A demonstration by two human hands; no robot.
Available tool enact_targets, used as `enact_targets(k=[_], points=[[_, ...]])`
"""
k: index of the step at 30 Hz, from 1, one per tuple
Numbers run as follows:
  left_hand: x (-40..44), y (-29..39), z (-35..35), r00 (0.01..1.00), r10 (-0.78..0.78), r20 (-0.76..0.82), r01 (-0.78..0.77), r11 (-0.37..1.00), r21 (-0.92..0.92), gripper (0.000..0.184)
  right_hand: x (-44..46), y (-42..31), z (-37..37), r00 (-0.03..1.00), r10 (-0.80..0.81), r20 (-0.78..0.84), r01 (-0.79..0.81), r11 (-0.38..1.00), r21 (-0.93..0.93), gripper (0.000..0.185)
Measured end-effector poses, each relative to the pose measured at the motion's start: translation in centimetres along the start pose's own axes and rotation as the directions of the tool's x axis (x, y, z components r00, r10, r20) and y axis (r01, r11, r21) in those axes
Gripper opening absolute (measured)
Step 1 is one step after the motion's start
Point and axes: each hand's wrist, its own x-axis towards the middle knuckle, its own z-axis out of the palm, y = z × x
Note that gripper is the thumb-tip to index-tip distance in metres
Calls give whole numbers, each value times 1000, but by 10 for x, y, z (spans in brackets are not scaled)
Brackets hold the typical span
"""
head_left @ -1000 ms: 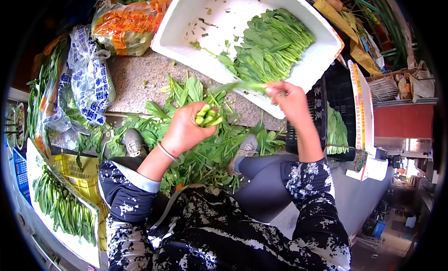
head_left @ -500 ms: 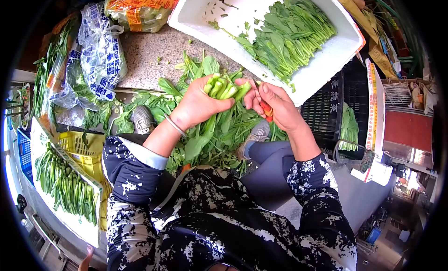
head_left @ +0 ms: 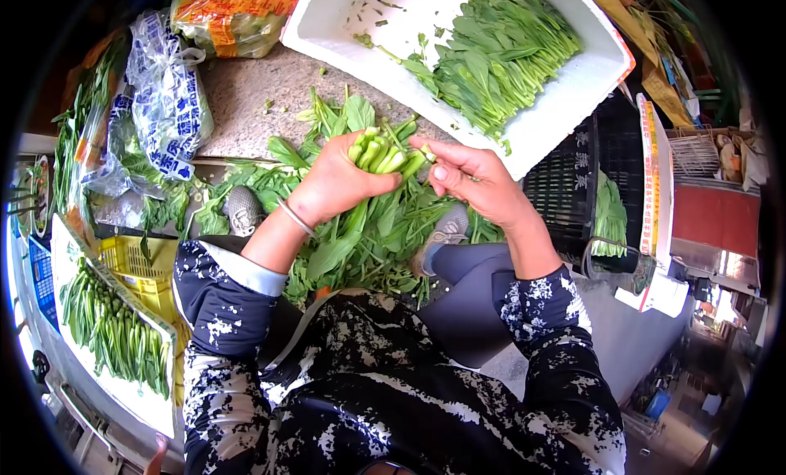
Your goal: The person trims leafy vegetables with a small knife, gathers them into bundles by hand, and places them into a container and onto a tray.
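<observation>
My left hand (head_left: 340, 176), with a bangle at the wrist, is closed around a bunch of leafy greens (head_left: 378, 154). The pale cut stem ends point up and to the right, and the leaves hang below the fist. My right hand (head_left: 487, 189) is at the stem ends, index finger stretched along one stalk tip and thumb bent in. The small red-and-orange-handled knife seen in it earlier is now hidden by the fingers. Loose greens (head_left: 352, 250) lie heaped under both hands, between my shoes.
Ahead stands a white foam box (head_left: 569, 119) holding neatly laid greens (head_left: 508, 58). At left are another foam box (head_left: 135, 405) of greens, a yellow crate (head_left: 135, 262) and plastic bags (head_left: 168, 90) of vegetables. A black crate (head_left: 561, 193) stands at right.
My right hand has turned, its index finger now stretched over the stem ends, and the knife handle has gone from sight. My left hand keeps its hold; the view has shifted slightly.
</observation>
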Motion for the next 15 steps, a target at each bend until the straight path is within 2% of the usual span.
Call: enact_targets(k=[2, 7, 9, 10, 11, 13, 15], points=[[0, 0, 1, 1000, -13, 1, 13, 1000, 13, 27, 1, 4, -3, 1000, 14, -19, -16, 996, -92, 35], [-3, 5, 1, 999, -20, 32, 20, 1000, 4, 29, 4, 12, -12, 996, 48, -77, -60, 985, -163, 28], [-3, 7, 1, 998, -53, 40, 53, 999, 4, 25, 11, 18, -13, 973, -74, -217, 9, 958, -287, 31], [-3, 6, 3, 998, -51, 31, 52, 999, -14, 24, 6, 13, -12, 971, 154, -184, -148, 988, 43, 30], [-3, 5, 3, 998, -43, 39, 44, 999, -15, 24, 5, 12, -6, 969, 151, -195, -146, 989, 38, 30], [-1, 2, 3, 997, -53, 58, 56, 997, -56, 23, 10, 13, 8, 961, -10, -275, -5, 999, -54, 28], [0, -1, 2, 996, -62, 58, 62, 998, -11, 28, 13, 24, 1, 965, 11, -263, -34, 996, -83, 25]])
